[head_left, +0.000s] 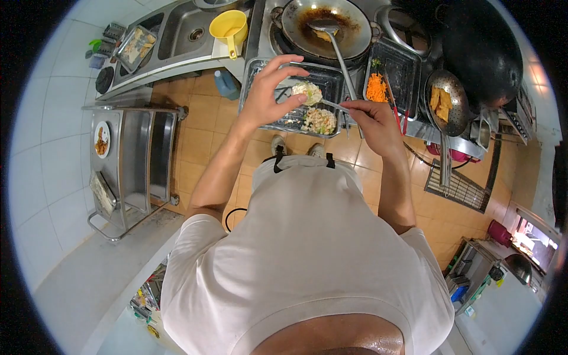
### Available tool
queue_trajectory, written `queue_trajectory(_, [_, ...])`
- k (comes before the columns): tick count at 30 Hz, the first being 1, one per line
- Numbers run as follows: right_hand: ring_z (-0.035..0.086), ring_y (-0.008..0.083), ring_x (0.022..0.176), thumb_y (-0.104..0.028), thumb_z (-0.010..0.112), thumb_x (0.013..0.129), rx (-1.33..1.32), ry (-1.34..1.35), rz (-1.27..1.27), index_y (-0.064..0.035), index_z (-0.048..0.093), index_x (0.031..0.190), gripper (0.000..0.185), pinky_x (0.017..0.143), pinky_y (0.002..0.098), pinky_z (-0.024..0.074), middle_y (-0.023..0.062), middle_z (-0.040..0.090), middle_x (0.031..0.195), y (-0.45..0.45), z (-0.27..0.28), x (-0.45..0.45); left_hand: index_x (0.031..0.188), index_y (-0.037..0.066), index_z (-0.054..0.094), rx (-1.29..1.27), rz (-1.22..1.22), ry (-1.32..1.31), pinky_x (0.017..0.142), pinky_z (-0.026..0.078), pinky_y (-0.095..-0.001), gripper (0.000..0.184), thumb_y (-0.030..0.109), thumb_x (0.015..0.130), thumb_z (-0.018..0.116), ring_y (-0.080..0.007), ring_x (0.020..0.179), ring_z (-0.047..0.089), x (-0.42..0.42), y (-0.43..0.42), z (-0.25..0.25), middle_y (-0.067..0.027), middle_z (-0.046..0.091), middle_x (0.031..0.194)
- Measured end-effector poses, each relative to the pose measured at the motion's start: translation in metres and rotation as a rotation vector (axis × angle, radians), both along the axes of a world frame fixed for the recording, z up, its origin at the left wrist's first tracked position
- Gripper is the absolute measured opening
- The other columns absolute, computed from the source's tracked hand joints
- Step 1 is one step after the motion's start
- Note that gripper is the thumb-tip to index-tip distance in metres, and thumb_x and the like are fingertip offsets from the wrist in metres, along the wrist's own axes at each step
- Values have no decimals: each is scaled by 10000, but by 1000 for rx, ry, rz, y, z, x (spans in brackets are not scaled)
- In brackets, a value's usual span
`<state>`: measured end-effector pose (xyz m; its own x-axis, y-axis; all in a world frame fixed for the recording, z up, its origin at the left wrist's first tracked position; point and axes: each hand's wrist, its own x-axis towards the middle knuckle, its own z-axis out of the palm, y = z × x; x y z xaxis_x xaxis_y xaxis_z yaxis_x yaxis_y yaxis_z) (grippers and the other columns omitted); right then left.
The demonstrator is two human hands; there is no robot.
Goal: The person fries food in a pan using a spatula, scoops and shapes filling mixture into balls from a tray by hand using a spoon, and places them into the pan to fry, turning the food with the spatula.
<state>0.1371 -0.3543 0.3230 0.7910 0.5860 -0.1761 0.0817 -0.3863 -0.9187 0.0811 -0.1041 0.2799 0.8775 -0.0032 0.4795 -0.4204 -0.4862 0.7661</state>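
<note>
Over a metal tray [254,109], my left hand [276,92] has its fingers spread, with the thumb at the edge of a pale, green-flecked lump of food [307,93]. My right hand [376,121] grips the handle of a thin metal utensil [335,106], whose tip reaches to that lump. Whether the left thumb bears any of the lump's weight is hard to tell. A mound of chopped filling [319,120] lies in the tray just below the lump.
Behind the tray stands a wok [296,23] with a ladle [340,50] in it. Shredded carrot [377,87] sits in a tray at right, beside a strainer [455,118] with fried pieces. A yellow scoop [228,28] rests near the sink [190,29]. A cart [133,160] stands left.
</note>
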Motion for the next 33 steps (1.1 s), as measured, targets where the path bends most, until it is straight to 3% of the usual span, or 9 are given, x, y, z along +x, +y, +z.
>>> queue_trajectory(4, [585, 102, 730, -54, 568, 882, -16, -11, -15, 47, 695, 1009, 206, 676, 253, 468, 82, 687, 781, 0, 0, 0, 962, 44, 699, 5, 134, 2, 934, 459, -380, 277, 134, 708, 759, -318, 1083, 601, -3, -10, 4, -144, 602, 1194])
queue_trajectory(13, [571, 96, 707, -64, 574, 883, 16, -45, -21, 44, 695, 1016, 209, 650, 251, 460, 80, 681, 759, -1, -9, 3, 1017, 19, 704, 1, 160, 1, 922, 464, -371, 248, 92, 783, 662, -320, 1085, 603, -3, -14, -4, -149, 613, 1196])
queue_trajectory(16, [566, 93, 702, -69, 573, 886, 15, -49, -25, 39, 697, 1020, 211, 645, 252, 457, 76, 681, 758, -2, -12, 5, 1096, -14, 676, -64, 136, 37, 902, 475, -355, 293, 115, 847, 590, -285, 1075, 611, -5, -13, -4, -151, 594, 1238])
queue_trajectory(19, [565, 95, 703, -72, 571, 888, 3, -41, -26, 35, 697, 1023, 214, 647, 255, 458, 73, 682, 762, -2, -14, 7, 1161, -37, 643, -170, 40, 154, 1002, 398, -368, 383, 217, 932, 471, -291, 1187, 539, -10, -19, 2, -152, 554, 1321])
queue_trajectory(22, [565, 76, 756, -68, 571, 894, -31, -21, -11, 27, 697, 1043, 217, 690, 233, 453, 49, 691, 824, -3, -13, 8, 1168, -51, 631, -136, 22, 163, 1005, 394, -372, 440, 282, 970, 423, -287, 1189, 533, -10, -18, 1, -145, 554, 1319])
queue_trajectory(25, [561, 65, 776, -66, 572, 895, -36, -14, -3, 22, 697, 1052, 219, 707, 222, 449, 35, 692, 848, -2, -10, 8, 1135, -44, 648, -199, 52, 157, 1000, 395, -368, 492, 342, 986, 383, -271, 1188, 532, -7, -19, 0, -136, 555, 1313])
queue_trajectory(28, [558, 66, 769, -63, 573, 891, -39, -9, 0, 21, 698, 1052, 220, 703, 224, 447, 34, 690, 844, -2, -9, 8, 1108, -54, 644, -323, 22, 221, 916, 432, -329, 498, 368, 994, 404, -228, 1031, 581, 1, -14, -5, -131, 598, 1238])
queue_trajectory(31, [557, 69, 763, -57, 572, 886, -14, 5, 13, 21, 699, 1050, 221, 701, 226, 447, 34, 690, 842, -2, -12, 8, 1167, -28, 615, -641, -98, 425, 990, 377, -336, 555, 439, 1008, 360, -229, 1099, 552, 5, -13, -23, -115, 635, 1182])
queue_trajectory(33, [558, 71, 765, -54, 572, 884, -24, 20, 11, 24, 699, 1046, 220, 702, 226, 447, 36, 690, 843, -2, -10, 9, 1231, -9, 573, -564, -120, 392, 1001, 370, -335, 559, 450, 1013, 338, -221, 1123, 541, 5, -13, -23, -100, 648, 1161])
